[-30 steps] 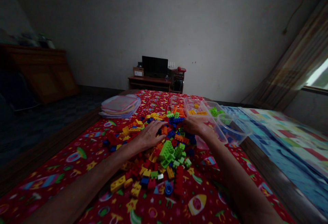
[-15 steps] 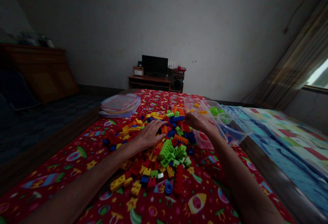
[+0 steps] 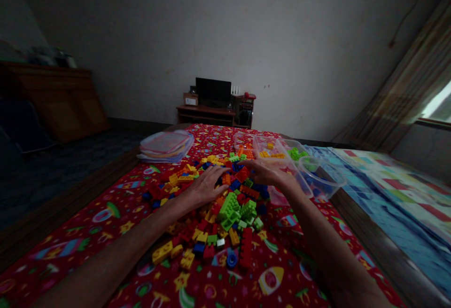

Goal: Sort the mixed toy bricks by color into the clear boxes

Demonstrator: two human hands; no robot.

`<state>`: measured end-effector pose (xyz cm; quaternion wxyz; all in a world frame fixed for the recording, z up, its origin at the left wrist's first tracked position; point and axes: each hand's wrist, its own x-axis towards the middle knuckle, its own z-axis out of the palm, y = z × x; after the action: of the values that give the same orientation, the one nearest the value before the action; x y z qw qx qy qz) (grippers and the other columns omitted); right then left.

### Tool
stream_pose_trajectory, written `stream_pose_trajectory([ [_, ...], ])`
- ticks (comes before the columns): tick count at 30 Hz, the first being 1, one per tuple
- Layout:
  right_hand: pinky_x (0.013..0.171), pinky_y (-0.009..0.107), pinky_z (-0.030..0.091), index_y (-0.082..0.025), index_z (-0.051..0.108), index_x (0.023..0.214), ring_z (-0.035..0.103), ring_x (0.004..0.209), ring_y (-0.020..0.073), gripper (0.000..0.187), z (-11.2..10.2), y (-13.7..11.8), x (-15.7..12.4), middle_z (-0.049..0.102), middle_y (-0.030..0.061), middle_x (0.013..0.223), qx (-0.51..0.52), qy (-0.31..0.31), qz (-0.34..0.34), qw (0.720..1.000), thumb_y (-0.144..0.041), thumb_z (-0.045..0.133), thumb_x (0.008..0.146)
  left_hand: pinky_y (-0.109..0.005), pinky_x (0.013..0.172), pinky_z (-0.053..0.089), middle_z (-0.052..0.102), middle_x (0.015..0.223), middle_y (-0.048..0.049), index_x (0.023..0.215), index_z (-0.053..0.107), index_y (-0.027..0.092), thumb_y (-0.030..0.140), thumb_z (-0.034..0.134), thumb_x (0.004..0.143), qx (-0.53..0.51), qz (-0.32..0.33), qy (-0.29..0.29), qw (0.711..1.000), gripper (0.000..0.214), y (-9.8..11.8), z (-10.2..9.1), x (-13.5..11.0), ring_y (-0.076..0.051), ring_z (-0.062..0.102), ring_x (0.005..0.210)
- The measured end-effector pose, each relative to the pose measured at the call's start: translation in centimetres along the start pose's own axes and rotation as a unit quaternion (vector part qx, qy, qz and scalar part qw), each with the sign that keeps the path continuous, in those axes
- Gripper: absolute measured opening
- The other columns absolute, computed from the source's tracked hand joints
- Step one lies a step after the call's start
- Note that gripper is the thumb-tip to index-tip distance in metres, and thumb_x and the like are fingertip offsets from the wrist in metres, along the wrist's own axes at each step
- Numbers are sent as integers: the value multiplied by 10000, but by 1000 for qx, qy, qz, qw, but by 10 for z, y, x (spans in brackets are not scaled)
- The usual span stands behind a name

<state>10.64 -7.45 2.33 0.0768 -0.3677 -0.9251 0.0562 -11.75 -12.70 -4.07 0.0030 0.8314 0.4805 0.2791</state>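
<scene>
Pile: one heap of plastic building bricks [image 3: 225,218] in red, yellow, green, blue and orange, lying on the bed with its long axis running near to far.

Left hand: the left hand [image 3: 204,188] rests palm down on the left side of the heap, its left fingers [image 3: 216,174] spread wide, with no brick visibly held.

Right hand: the right hand [image 3: 271,174] is palm down at the far right of the heap, with its right fingers [image 3: 252,163] close together and pointing left. Whether they hold a brick, I cannot tell.

Between hands: the far part of the heap lies between the fingertips, and the left hand is the nearer to the heap's middle.

Bricks in front: one green stack [image 3: 228,208] sits just near the hands, and one red column [image 3: 246,248] lies along the near-far line.

Containers: one clear tub [image 3: 282,144] with sorted bricks sits just beyond the right hand, one round clear bowl [image 3: 326,186] stands right of it, and one stack of clear lids [image 3: 165,146] lies far left.

Bed: a red rocket-print bedsheet [image 3: 84,247] carries all of these.

Far wall: one monitor [image 3: 213,91] stands on one wooden desk [image 3: 204,113].
</scene>
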Motion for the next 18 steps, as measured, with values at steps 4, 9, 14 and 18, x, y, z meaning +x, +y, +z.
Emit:
stream_pose_trajectory([
  [4, 859, 277, 427, -223, 554, 1280, 566, 1062, 180, 568, 11, -3, 1, 618, 94, 1213, -35, -6, -15, 999, -12, 464, 760, -459, 1046, 382, 589, 1198, -100, 1229, 522, 193, 328, 547, 834, 4, -2, 1, 1000, 419, 0, 0, 0, -259, 523, 1155],
  [9, 666, 224, 400, -137, 644, 1034, 567, 757, 132, 239, 13, 1, 5, 663, 72, 890, -26, 5, -18, 999, -138, 498, 845, -462, 1050, 376, 590, 1186, -107, 1241, 513, 181, 317, 537, 842, 7, -3, -7, 1000, 423, 3, -2, 0, -261, 521, 1156],
  [14, 555, 211, 295, -129, 635, 926, 444, 594, 87, 216, 3, 12, 5, 558, -8, 694, 65, -13, -19, 998, -312, 539, 867, -458, 1021, 402, 596, 1151, -117, 1237, 514, 158, 311, 527, 849, 5, -4, -10, 1000, 417, 4, -2, 0, -264, 515, 1150],
  [18, 538, 212, 272, -128, 609, 872, 396, 576, 78, 281, 5, 21, 7, 499, -32, 658, 130, -22, -53, 990, -372, 470, 892, -445, 1020, 404, 597, 1142, -101, 1229, 518, 182, 311, 529, 852, 7, 3, -1, 1000, 398, 4, -2, 0, -254, 522, 1134],
])
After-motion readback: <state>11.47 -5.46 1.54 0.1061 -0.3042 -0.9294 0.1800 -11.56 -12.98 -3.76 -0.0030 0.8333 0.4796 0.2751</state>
